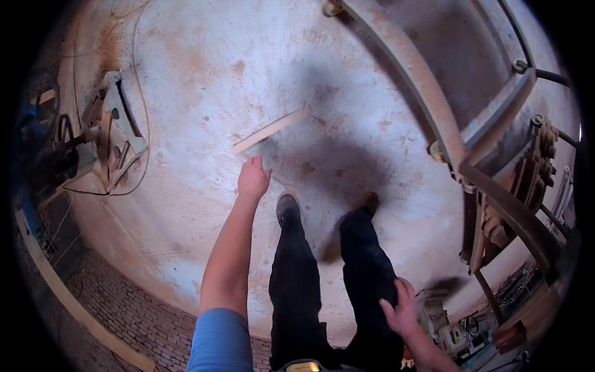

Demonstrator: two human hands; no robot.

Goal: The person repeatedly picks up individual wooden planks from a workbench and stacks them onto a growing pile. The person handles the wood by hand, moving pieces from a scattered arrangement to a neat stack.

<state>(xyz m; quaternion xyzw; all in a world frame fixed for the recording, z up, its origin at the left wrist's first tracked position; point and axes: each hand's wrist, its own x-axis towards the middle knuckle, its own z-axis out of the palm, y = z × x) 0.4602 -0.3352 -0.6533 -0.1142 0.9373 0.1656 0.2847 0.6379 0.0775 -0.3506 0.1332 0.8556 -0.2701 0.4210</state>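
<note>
A light strip of wood (273, 129) lies slantwise on the pale, dusty floor ahead of my feet. My left hand (254, 178) is stretched out just short of the strip's near end. Its fingers point forward and the thumb stands apart, with nothing seen in the grasp. Beside my right leg is my right hand (401, 307), empty, its fingers spread by the dark trousers (365, 266); whether it presses on the cloth I cannot tell.
A curved metal frame with wheels (427, 93) stands at the right. On the left is a metal stand (114, 136) with a cable (147, 105) around it. Machinery (437, 316) sits at lower right. A long pale board (80, 310) and brick paving (136, 316) lie at lower left.
</note>
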